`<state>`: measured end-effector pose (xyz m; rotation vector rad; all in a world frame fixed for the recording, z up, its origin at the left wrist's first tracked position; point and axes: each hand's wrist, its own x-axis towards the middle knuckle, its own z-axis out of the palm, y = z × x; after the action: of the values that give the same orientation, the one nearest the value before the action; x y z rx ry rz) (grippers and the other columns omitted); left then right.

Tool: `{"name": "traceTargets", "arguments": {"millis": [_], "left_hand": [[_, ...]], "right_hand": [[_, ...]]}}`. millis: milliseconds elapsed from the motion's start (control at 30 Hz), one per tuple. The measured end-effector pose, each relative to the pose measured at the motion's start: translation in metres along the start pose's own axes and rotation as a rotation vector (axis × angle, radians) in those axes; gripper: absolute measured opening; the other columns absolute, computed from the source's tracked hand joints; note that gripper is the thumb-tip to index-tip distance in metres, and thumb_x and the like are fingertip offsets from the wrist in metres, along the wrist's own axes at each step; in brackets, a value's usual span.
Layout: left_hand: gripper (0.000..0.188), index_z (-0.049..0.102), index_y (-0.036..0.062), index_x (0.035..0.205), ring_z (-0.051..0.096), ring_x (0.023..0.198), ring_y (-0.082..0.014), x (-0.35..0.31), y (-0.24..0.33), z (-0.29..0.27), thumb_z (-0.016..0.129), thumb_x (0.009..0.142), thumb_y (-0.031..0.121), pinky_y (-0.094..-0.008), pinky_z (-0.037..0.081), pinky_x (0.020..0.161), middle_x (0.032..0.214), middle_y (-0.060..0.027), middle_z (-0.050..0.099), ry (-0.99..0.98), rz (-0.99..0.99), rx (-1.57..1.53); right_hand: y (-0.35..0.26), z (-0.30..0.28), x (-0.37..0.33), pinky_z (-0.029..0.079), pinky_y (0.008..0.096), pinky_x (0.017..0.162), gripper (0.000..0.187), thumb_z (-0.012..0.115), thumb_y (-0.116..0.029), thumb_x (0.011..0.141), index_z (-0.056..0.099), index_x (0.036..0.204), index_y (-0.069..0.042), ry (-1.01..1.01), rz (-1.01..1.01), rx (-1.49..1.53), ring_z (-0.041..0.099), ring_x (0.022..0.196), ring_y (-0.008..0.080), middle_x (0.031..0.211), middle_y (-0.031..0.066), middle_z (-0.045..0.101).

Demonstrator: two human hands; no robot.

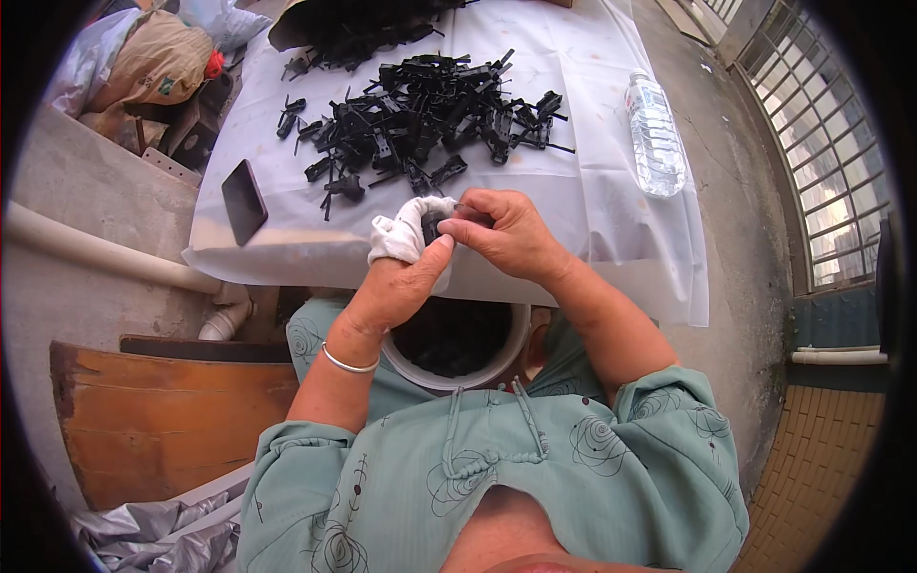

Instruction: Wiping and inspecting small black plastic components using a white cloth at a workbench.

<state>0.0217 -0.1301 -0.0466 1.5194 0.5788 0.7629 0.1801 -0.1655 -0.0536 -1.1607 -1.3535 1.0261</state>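
Note:
My left hand (406, 250), its fingers wrapped in a white cloth glove with the thumb bare, is closed round a small black plastic part (433, 225) above the table's near edge. Closed at the fingertips, my right hand (506, 229) meets the same part from the right; a thin dark piece seems to show by its fingers, too small to name. Just beyond both hands lies a loose pile of black plastic parts (411, 119), many with thin stems sticking out. Below them, between my knees, a white bucket (521, 334) holds dark pieces.
A white plastic sheet (602, 220) covers the table. A black phone (245, 202) lies at its left and a clear water bottle (657, 138) at its right. More black parts spill from a container (296, 27) at the far edge. A wooden board (172, 411) leans at lower left.

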Motion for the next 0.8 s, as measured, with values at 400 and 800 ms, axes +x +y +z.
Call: {"name": "traceTargets", "arguments": {"millis": [400, 800], "left_hand": [[0.03, 0.043, 0.0003, 0.112, 0.043, 0.082, -0.0096, -0.006, 0.009, -0.009, 0.043, 0.082, 0.002, -0.0223, 0.038, 0.074, 0.093, -0.0026, 0.048, 0.027, -0.095, 0.139], [0.027, 0.05, -0.0026, 0.104, 0.055, 0.088, -0.0318, -0.027, 0.014, -0.016, 0.053, 0.078, 0.005, -0.0345, 0.044, 0.077, 0.092, -0.0188, 0.057, 0.054, 0.136, 0.711]], "right_hand": [[-0.001, 0.01, -0.002, 0.04, 0.033, 0.054, 0.025, 0.049, -0.019, 0.089, 0.055, 0.075, 0.001, -0.135, -0.139, -0.187, 0.045, 0.053, 0.022, 0.059, 0.0134, 0.051], [-0.002, 0.008, 0.005, 0.04, 0.0347, 0.052, 0.024, 0.053, -0.02, 0.085, 0.055, 0.075, 0.001, -0.213, -0.046, -0.473, 0.047, 0.052, 0.0278, 0.067, 0.0176, 0.055]]}}
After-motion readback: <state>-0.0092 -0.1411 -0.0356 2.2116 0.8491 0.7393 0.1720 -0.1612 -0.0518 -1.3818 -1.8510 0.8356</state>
